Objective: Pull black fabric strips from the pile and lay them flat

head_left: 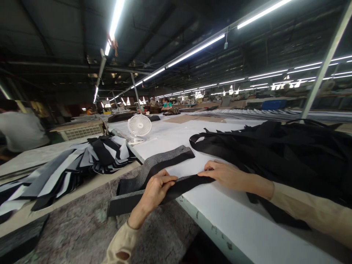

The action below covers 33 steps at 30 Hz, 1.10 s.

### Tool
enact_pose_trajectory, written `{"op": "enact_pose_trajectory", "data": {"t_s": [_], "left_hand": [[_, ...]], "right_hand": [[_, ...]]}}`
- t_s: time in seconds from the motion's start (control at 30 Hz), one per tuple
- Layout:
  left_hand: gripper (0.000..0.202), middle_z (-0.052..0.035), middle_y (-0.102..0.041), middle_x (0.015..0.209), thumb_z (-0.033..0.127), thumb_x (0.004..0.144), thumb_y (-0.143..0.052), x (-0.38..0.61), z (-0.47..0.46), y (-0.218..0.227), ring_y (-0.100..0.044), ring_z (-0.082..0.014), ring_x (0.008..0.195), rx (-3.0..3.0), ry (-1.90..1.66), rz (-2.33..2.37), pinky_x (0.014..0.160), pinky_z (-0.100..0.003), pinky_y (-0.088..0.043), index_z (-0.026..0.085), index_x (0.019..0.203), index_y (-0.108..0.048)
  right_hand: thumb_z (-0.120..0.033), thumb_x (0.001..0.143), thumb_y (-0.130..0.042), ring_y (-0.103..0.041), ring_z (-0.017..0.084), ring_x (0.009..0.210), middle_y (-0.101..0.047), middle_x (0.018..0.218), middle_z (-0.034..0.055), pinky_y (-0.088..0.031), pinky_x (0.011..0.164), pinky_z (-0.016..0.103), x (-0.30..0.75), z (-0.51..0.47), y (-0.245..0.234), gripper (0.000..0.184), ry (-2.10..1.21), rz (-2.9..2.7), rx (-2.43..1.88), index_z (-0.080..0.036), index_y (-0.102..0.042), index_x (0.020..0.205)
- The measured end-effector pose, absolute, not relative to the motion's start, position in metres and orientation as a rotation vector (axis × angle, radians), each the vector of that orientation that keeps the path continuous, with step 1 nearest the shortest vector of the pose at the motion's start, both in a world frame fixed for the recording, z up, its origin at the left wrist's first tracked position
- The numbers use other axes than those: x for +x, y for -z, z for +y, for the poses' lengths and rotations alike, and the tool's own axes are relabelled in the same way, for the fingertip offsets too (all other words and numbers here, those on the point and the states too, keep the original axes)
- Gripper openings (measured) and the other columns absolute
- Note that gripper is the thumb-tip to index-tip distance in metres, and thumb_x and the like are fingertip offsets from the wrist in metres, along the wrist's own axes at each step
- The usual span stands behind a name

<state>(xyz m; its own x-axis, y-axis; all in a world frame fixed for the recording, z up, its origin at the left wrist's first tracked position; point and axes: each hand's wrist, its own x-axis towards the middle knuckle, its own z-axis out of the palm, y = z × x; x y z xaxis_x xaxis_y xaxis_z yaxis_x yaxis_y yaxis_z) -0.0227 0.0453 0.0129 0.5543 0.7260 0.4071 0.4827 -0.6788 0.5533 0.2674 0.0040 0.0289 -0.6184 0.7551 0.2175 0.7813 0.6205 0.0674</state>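
My left hand (155, 190) is closed on a long black fabric strip (187, 183) that lies across the edge of the white table (233, 216). My right hand (225, 175) rests on the same strip further right, fingers pinched together at its end. Behind the strip a grey and black felt piece (162, 163) lies angled on the table edge. A big heap of black cut pieces (275, 154) lies just beyond my right hand.
A fanned stack of black, grey and white cut pieces (82, 161) lies at the left. A small white desk fan (139, 126) stands behind it. Grey felt (88, 223) covers the near left surface. People work far off and at the left edge.
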Motion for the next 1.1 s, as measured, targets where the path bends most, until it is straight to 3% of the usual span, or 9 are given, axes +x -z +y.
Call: {"op": "enact_pose_trajectory", "data": {"t_s": [0.23, 0.37, 0.53, 0.63, 0.77, 0.93, 1.1], "left_hand": [[0.024, -0.0013, -0.061, 0.083, 0.014, 0.085, -0.053, 0.001, 0.029, -0.021, -0.059, -0.0147, 0.080, 2.375, -0.921, 1.069, 0.074, -0.025, -0.043, 0.022, 0.095, -0.073], [0.024, -0.0018, -0.061, 0.084, 0.014, 0.085, -0.052, 0.014, 0.025, -0.026, -0.060, -0.0157, 0.081, 2.363, -0.934, 1.189, 0.074, -0.026, -0.043, 0.021, 0.096, -0.072], [0.028, -0.0022, -0.060, 0.088, 0.014, 0.085, -0.050, 0.021, 0.017, -0.022, -0.060, -0.0172, 0.084, 2.433, -0.863, 1.271, 0.074, -0.027, -0.042, 0.022, 0.104, -0.069], [0.028, -0.0017, -0.060, 0.087, 0.016, 0.085, -0.053, 0.017, 0.015, -0.018, -0.059, -0.0166, 0.083, 2.409, -0.870, 1.271, 0.074, -0.026, -0.042, 0.022, 0.108, -0.067], [0.023, 0.0005, -0.058, 0.081, 0.016, 0.086, -0.053, 0.011, 0.016, -0.013, -0.058, -0.0131, 0.077, 2.350, -0.933, 1.182, 0.070, -0.024, -0.041, 0.026, 0.095, -0.072], [0.024, 0.0007, -0.056, 0.081, 0.018, 0.087, -0.052, 0.003, 0.017, -0.010, -0.058, -0.0114, 0.074, 2.349, -0.948, 1.112, 0.068, -0.023, -0.041, 0.028, 0.091, -0.073], [0.025, -0.0004, -0.055, 0.084, 0.022, 0.090, -0.049, -0.002, 0.019, -0.009, -0.056, -0.0123, 0.074, 2.446, -0.901, 1.074, 0.067, -0.024, -0.040, 0.029, 0.095, -0.072]], "right_hand": [[0.005, 0.076, -0.037, -0.053, 0.025, 0.103, -0.058, 0.114, 0.0109, -0.046, 0.087, 0.041, 0.272, -0.001, -0.053, 0.051, 0.563, -2.471, -1.477, -0.020, -0.067, 0.109], [0.003, 0.079, -0.033, -0.056, 0.018, 0.104, -0.061, 0.113, 0.0090, -0.047, 0.091, 0.032, 0.255, -0.008, -0.062, 0.048, 0.357, -2.394, -1.304, -0.015, -0.063, 0.112], [-0.004, 0.085, -0.035, -0.059, 0.020, 0.097, -0.063, 0.104, 0.0108, -0.049, 0.087, 0.034, 0.248, -0.011, -0.041, 0.040, 0.159, -2.437, -1.339, -0.013, -0.061, 0.114], [0.000, 0.081, -0.035, -0.056, 0.021, 0.102, -0.060, 0.108, 0.0121, -0.048, 0.090, 0.036, 0.249, -0.012, -0.027, 0.043, 0.143, -2.469, -1.346, -0.012, -0.061, 0.113], [0.007, 0.072, -0.034, -0.053, 0.020, 0.104, -0.058, 0.112, 0.0118, -0.046, 0.093, 0.035, 0.248, -0.017, -0.029, 0.054, 0.105, -2.491, -1.345, -0.013, -0.061, 0.114], [0.010, 0.068, -0.033, -0.052, 0.018, 0.099, -0.054, 0.108, 0.0089, -0.046, 0.088, 0.033, 0.247, -0.021, -0.028, 0.068, 0.101, -2.544, -1.329, -0.021, -0.056, 0.124], [0.010, 0.069, -0.039, -0.049, 0.020, 0.083, -0.054, 0.102, 0.0079, -0.046, 0.073, 0.033, 0.239, -0.019, -0.016, 0.079, 0.446, -2.599, -1.432, -0.037, -0.048, 0.133]]}}
